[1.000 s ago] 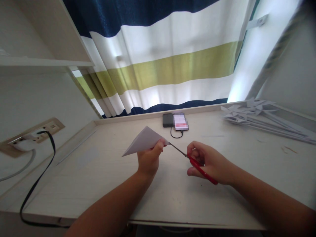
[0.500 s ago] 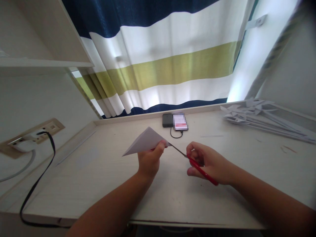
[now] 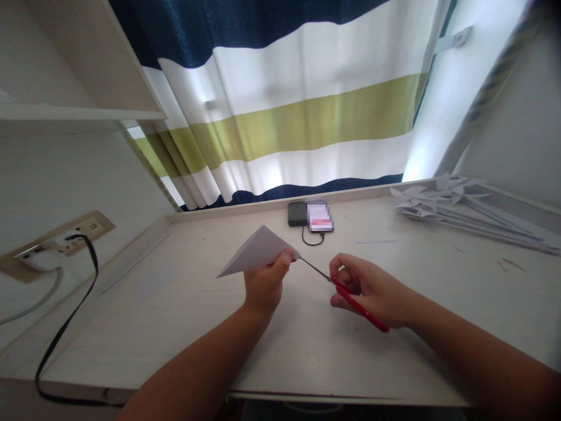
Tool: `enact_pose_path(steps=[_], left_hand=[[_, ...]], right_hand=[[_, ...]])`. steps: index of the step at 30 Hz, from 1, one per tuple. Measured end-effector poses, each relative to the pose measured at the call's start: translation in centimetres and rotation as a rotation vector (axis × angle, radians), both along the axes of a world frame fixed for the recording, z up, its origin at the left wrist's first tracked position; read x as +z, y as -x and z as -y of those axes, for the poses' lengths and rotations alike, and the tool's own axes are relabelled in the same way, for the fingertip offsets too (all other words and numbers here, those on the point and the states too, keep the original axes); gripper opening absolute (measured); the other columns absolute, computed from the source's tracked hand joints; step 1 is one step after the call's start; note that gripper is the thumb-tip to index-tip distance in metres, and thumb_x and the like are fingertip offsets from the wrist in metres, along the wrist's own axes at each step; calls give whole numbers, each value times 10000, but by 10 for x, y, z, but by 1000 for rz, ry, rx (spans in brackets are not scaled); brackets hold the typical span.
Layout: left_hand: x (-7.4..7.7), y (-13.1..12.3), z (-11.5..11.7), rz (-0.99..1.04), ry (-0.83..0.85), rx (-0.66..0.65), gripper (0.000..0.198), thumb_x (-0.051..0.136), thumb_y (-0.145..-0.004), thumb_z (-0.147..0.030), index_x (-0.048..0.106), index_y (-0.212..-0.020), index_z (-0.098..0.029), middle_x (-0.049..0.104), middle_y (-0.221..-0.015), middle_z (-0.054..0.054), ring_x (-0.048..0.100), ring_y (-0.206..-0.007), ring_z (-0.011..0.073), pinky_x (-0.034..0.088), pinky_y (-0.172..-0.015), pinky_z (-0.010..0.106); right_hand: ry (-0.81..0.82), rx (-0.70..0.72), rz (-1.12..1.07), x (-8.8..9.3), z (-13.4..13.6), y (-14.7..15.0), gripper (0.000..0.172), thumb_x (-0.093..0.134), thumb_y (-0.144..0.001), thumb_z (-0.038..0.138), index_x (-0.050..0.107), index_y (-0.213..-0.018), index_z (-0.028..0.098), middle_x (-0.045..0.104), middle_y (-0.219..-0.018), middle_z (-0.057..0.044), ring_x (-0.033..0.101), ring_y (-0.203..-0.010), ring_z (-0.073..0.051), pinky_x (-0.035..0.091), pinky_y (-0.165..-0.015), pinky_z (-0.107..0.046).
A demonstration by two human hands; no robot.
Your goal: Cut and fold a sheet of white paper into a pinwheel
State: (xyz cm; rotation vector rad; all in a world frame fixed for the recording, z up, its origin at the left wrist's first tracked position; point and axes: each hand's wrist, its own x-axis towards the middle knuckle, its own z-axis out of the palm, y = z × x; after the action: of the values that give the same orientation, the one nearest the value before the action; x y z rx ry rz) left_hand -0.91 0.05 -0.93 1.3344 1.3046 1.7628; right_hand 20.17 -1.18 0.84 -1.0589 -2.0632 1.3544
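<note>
A folded white sheet of paper (image 3: 258, 250), triangular in outline, is pinched in my left hand (image 3: 266, 286) above the middle of the desk. My right hand (image 3: 372, 286) is closed around the red handles of a pair of scissors (image 3: 360, 305). The thin metal blades point up and left, and their tips meet the right corner of the paper near my left thumb. Whether paper lies between the blades is too small to tell.
On the white desk (image 3: 210, 333), a black box (image 3: 297, 214) and a phone (image 3: 319, 216) joined by a short cable lie at the back. Cut paper pieces (image 3: 447, 199) are heaped at the back right. A black cord (image 3: 65, 327) hangs from the wall socket at left.
The scissor blades look closer together at the paper's right corner, and the small dark gap there is gone. My right fingers have drawn slightly nearer together. The paper stays almost still.
</note>
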Motion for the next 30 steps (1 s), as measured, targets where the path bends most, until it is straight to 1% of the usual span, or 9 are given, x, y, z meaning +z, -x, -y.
enact_pose_path(steps=[5, 9, 16, 21, 24, 30], left_hand=[[1, -1, 2, -63, -8, -5, 150, 703, -735, -294, 705, -640, -178, 643, -601, -7, 603, -613, 146, 481, -626, 256], [2, -1, 3, -98, -13, 8, 151, 695, -736, -289, 702, -630, -183, 648, -602, -7, 608, -614, 149, 487, -643, 266], [8, -5, 6, -77, 14, 1, 153, 691, -711, -288, 692, -609, -174, 637, -577, -3, 599, -582, 147, 470, -577, 255], [12, -7, 7, -82, 43, 14, 167, 688, -705, -293, 687, -604, -160, 624, -551, -2, 588, -551, 141, 457, -540, 244], [11, -7, 8, -67, 62, 13, 178, 691, -710, -302, 684, -610, -155, 619, -546, -3, 584, -546, 137, 458, -532, 238], [4, -4, 6, -52, 75, -26, 174, 696, -722, -313, 696, -648, -156, 651, -597, 9, 599, -576, 143, 468, -538, 237]], right_hand=[[58, 25, -82, -6, -2, 2, 288, 667, -830, 357, 444, -939, 211, 576, -637, 62, 503, -527, -87, 415, -527, -235], [66, 12, -110, -10, -3, 2, 290, 683, -817, 348, 451, -928, 215, 562, -614, 74, 477, -483, -75, 407, -512, -232], [81, 24, -107, -12, -4, 2, 296, 681, -820, 360, 449, -937, 218, 568, -628, 73, 482, -488, -75, 414, -517, -233], [50, 22, -105, -15, -4, 4, 308, 673, -823, 387, 443, -938, 220, 566, -623, 71, 480, -492, -80, 395, -502, -230], [19, 12, -98, -15, -4, 5, 317, 675, -818, 402, 443, -936, 220, 563, -622, 69, 479, -493, -82, 389, -499, -234], [-15, -16, -92, -16, -4, 9, 332, 667, -814, 434, 435, -916, 220, 545, -602, 74, 462, -475, -83, 384, -496, -241]])
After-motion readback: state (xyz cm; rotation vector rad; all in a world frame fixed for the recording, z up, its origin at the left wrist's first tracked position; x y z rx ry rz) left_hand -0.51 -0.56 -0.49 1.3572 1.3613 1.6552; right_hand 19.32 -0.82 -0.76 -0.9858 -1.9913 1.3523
